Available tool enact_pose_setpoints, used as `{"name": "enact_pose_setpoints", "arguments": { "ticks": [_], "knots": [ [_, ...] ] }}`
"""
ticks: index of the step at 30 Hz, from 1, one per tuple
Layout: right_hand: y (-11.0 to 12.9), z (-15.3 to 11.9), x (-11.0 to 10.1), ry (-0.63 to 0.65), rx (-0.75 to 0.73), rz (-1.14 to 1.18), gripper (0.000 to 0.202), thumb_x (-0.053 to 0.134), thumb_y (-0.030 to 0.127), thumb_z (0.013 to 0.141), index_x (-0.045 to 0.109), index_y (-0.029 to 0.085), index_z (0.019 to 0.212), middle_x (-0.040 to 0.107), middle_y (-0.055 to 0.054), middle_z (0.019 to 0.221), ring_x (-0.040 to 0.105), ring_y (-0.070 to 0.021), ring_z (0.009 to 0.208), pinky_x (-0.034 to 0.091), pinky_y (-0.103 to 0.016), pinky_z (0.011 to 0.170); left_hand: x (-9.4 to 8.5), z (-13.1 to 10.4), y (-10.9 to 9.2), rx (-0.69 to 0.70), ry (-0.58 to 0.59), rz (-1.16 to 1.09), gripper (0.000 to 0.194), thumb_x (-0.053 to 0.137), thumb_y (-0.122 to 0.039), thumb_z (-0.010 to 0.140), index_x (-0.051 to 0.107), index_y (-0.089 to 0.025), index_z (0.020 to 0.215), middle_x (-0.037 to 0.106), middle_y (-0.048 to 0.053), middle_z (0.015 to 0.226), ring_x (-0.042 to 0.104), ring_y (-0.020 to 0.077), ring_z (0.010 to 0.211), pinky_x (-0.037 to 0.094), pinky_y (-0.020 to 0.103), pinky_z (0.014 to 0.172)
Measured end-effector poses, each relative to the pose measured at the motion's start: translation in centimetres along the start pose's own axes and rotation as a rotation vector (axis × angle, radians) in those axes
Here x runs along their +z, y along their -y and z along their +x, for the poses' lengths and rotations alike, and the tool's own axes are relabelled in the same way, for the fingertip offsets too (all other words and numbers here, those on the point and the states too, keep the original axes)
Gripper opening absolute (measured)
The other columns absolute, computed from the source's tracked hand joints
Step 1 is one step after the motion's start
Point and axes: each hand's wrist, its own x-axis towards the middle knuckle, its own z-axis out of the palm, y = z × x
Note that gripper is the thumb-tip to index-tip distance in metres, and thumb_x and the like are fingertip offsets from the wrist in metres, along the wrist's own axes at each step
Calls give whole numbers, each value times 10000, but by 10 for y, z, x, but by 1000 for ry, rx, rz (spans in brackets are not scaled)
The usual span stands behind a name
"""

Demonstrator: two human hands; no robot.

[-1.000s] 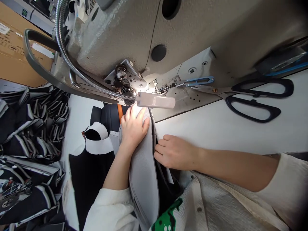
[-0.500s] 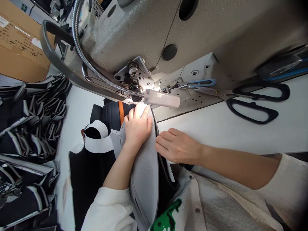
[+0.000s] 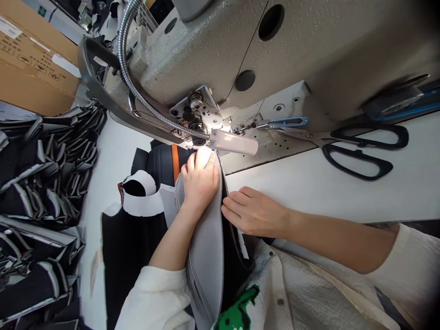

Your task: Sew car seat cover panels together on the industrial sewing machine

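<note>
Head view. Nearest, grey panel [image 3: 206, 256], long axis 6 to 12 o'clock, upper end by the lamp [image 3: 233, 142]. Right hand [image 3: 256, 211] on its 3 o'clock side, fingers pinched on the edge of the dark layer [image 3: 234, 256]. Left hand [image 3: 201, 181] nearer the lamp, fingers laid over the panel, not clasping. Beyond: scissors [image 3: 357, 146] at 2 o'clock on the worktop [image 3: 285, 183], sewing machine [image 3: 302, 50] at 12.

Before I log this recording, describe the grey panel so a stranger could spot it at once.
Find the big sewing machine across the top, then the left hand just below it. The long grey panel runs from under that hand toward the person's body. Its pale face sets it apart from the black material on either side.
</note>
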Motion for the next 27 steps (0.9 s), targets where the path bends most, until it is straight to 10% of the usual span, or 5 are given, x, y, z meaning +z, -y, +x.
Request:
{"name": "enact_pose_setpoints", "arguments": {
  "ticks": [9, 16, 27],
  "knots": [
    [3, -1, 9, 33, 67, 52, 154, 475, 135, 876, 528, 165, 734, 528, -31, 691, 466, -159, 631, 278, -309, 576, 1, 1, 1, 6, 8, -15, 441, 359, -324, 920, 503, -225, 1325, 425, 148, 1398, 392, 342, 1241, 383, 513, 942],
    [-1, -2, 10, 154, 263, 133, 463, 604, 466, 815, 606, 74, 1062, 580, -145, 1176, 392, -317, 1236, 303, -453, 1003, 2, 1, 4, 19, -12, -22, 431, 368, -320, 917, 518, -230, 1311, 443, 148, 1381, 412, 335, 1227, 397, 501, 935],
    [0, 0, 7, 200, 326, 136, 469, 578, 471, 824, 613, 107, 1118, 575, -145, 1226, 383, -329, 1277, 213, -599, 1062, -3, 1, 4, 18, 2, -42, 436, 354, -319, 923, 507, -231, 1323, 453, 147, 1375, 415, 328, 1233, 402, 497, 945]
  ]
}}
